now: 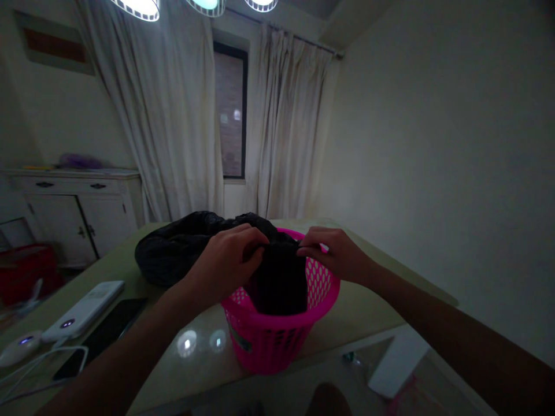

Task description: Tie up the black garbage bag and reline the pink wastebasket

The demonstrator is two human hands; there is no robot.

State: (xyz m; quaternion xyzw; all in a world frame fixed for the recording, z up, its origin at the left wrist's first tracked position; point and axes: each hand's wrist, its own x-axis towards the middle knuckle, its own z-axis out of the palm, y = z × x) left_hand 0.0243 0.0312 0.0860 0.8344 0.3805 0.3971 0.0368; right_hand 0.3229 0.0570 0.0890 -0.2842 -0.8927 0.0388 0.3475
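A bright pink perforated plastic basket (277,341) stands on the glossy table (199,358) near its front edge. A dark piece of cloth (280,283) hangs from both my hands into the basket. My left hand (228,260) pinches the cloth's upper left edge. My right hand (340,254) pinches the upper right edge, just above the basket's rim. Behind the basket lies a heap of dark, puffy clothing (177,245) on the table.
At the table's left lie a white power bank (84,309), a dark phone (106,335), a white cable (47,358) and a small white device (21,345). A white cabinet (73,214) and curtains (173,115) stand behind. The wall is to the right.
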